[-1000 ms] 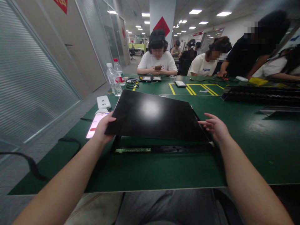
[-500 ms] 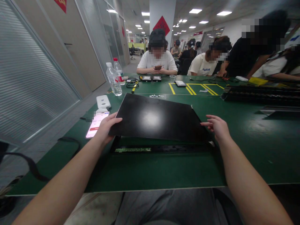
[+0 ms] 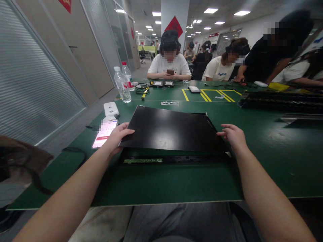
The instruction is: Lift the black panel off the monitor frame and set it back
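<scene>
A flat black screen panel (image 3: 164,129) is tilted in front of me, its left side raised and its right side low. My left hand (image 3: 120,137) grips its left edge, thumb on top and fingers underneath. Below the panel lies a black frame (image 3: 196,159) with a narrow green circuit board (image 3: 142,161) along its near side. My right hand (image 3: 233,136) is at the right edge of panel and frame, index finger stretched out with the tip at the rim, the other fingers loosely bent. The panel hides most of the frame's inside.
A lit phone (image 3: 104,135) and a white device (image 3: 111,109) lie left. Water bottles (image 3: 122,85) stand behind them. White strips (image 3: 170,103), hard drives (image 3: 158,84) and cables lie further back. Long black parts (image 3: 280,101) lie right. Co-workers sit across the green table (image 3: 176,191).
The panel's raised left side has come down a little and shifted slightly right with my left hand. My right hand stays nearly in place, fingertips still at the right edge.
</scene>
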The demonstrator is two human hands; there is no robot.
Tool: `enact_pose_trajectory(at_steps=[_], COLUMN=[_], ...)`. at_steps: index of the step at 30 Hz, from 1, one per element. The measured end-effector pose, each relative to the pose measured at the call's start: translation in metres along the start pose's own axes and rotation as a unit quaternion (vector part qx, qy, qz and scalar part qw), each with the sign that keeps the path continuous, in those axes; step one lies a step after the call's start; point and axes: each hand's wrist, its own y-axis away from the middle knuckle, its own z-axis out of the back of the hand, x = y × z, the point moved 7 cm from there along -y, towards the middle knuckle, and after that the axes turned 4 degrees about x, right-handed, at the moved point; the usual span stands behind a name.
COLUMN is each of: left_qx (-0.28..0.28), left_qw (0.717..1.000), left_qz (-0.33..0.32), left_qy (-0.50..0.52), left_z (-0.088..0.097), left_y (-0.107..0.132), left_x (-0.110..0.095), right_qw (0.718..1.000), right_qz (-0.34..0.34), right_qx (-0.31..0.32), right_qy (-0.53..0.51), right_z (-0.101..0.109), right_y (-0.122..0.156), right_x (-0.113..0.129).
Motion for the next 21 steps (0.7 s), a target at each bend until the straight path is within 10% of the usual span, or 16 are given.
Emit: enact_pose_trajectory(at_steps=[21], left_qx=[-0.009], left_qw=[0.999], left_qz=[0.031], left_qy=[-0.022], left_z=[-0.005], left_y=[0.003], left_x=[0.004], right_qw=[0.966], right_qz=[0.055], right_qx=[0.007], right_qy=[0.253], right_z=[0.004], right_y=[0.004], right_x=[0.009])
